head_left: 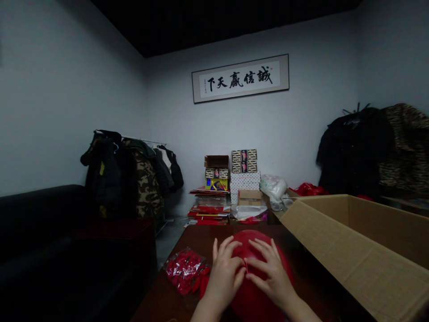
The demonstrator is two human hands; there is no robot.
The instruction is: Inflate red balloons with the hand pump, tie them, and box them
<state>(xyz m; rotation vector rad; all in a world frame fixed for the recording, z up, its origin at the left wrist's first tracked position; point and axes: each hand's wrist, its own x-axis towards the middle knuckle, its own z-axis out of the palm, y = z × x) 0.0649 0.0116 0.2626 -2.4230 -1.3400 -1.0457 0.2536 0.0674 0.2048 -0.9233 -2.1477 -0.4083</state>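
A big red balloon point(251, 299) sat on the dark brown surface point(206, 237), with both hands on it. The left hand point(224, 273) lay over the balloon's left side and the right hand point(271, 273) over its right side, the outer fingers of each spread apart. The thumbs and forefingers drew close at the balloon's middle, around a thin pinkish strand point(247, 266); I could not tell whether they were clamped on it or only touching it. Left of the balloon, near the left hand, lay a clear plastic bag point(185, 268) full of small red pieces. To the balloon's right stood a large open cardboard box point(330, 250), one flap tilted out toward it. Beyond the balloon, a white spotted box point(245, 182) stood beside a stack of red flat items point(209, 214), and a framed sign point(240, 79) hung on the wall high above.
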